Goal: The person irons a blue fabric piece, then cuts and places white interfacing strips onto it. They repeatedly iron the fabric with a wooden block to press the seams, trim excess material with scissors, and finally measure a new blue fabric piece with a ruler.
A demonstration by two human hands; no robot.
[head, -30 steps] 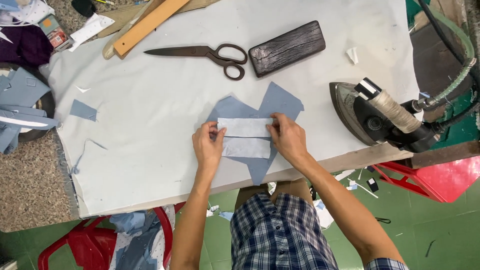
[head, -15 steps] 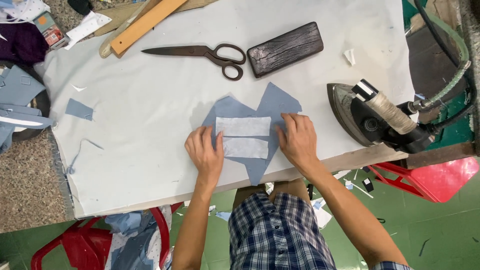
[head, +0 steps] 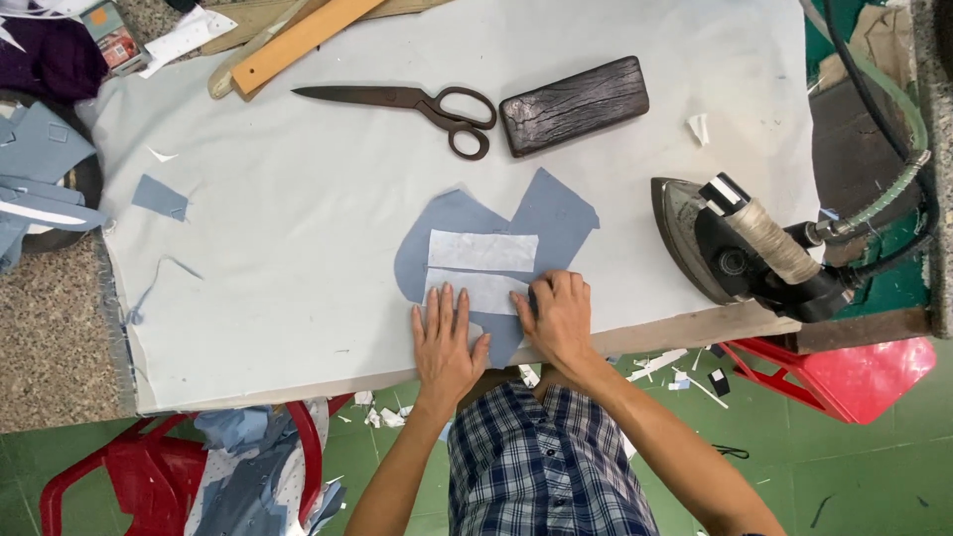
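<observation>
Now we press our left hand [head: 447, 342] flat, fingers spread, and our right hand [head: 558, 318] flat beside it on the soft, light blue cut fabric piece [head: 496, 263] with white interfacing strips [head: 481, 270], near the surface's front edge; it seems floppy, best pinched at its edges.

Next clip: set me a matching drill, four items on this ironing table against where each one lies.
Items:
1. scissors
2. iron
3. wooden block
4. white strips

Places:
A. on the blue fabric piece, by both hands
B. table's right edge, tipped on its side
C. directly right of the scissors
D. far side, blades pointing left

Pairs: 1-D, 2-B, 3-C, 4-A
</observation>
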